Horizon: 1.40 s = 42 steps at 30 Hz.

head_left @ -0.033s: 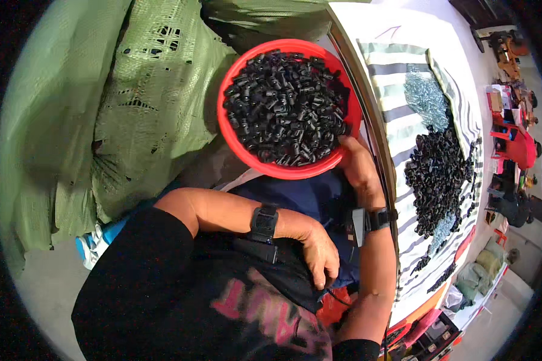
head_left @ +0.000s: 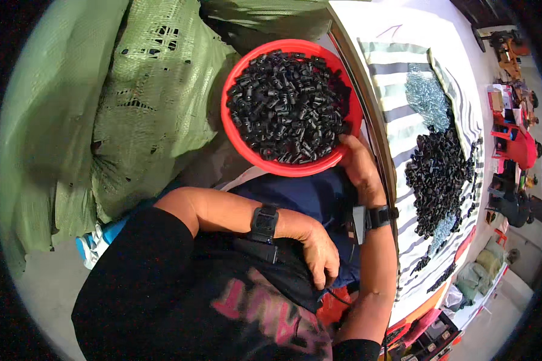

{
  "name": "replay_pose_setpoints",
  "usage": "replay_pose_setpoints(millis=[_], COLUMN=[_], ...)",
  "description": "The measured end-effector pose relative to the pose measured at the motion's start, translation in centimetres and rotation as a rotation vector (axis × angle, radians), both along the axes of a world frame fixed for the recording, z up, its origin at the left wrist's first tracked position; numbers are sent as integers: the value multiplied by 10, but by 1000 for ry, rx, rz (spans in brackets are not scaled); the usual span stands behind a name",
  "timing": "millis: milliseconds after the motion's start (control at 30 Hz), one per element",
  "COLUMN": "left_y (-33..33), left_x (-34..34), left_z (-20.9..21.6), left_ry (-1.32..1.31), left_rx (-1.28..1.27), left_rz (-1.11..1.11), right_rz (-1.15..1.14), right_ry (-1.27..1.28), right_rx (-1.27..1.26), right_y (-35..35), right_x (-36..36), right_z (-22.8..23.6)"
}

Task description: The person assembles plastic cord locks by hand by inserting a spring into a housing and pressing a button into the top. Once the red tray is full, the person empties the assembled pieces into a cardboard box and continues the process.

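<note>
Basin (head_left: 283, 169) gripped by the right hand (head_left: 360, 161), black parts (head_left: 286, 105) heaped inside; whether anything's held by the left hand (head_left: 321, 256) can't be told!

bulging green woven sacks (head_left: 156, 126) fill the left, their weave torn into holes in places, above a grey floor (head_left: 48, 295). off to the right stands a red chair (head_left: 522, 148); nearer, green-grey and tan bundles (head_left: 474, 278) lie together.

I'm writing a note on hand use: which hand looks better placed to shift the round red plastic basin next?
Probably the right hand: it holds the rim of the round red plastic basin of small glossy black parts. The left hand lies by the black cloth shirt, apart from the basin.
</note>
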<state>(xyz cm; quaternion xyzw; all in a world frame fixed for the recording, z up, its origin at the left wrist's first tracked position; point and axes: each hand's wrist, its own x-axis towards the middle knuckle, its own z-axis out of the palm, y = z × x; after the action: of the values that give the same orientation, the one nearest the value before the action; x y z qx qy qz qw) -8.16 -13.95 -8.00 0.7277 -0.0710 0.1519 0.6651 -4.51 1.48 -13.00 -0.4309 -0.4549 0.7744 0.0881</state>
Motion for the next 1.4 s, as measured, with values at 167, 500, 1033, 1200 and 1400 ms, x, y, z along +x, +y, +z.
replay_pose_setpoints(millis=[167, 500, 1033, 1200, 1400], left_y=[4, -1, 9, 12, 13], left_x=[6, 17, 17, 17, 12], left_z=[-3, -13, -10, -13, -15], left_ry=[-19, -87, -60, -46, -52], left_rx=[-34, -109, -102, -134, -144], left_rz=[16, -75, -110, -114, -68], right_rz=[10, 6, 35, 150, 185], right_ry=[-106, -31, -371, -350, -355], right_rx=[149, 98, 353, 612, 686], right_y=[13, 19, 32, 27, 14], right_x=[-11, 10, 32, 17, -9], right_z=[-2, -36, -73, -59, -30])
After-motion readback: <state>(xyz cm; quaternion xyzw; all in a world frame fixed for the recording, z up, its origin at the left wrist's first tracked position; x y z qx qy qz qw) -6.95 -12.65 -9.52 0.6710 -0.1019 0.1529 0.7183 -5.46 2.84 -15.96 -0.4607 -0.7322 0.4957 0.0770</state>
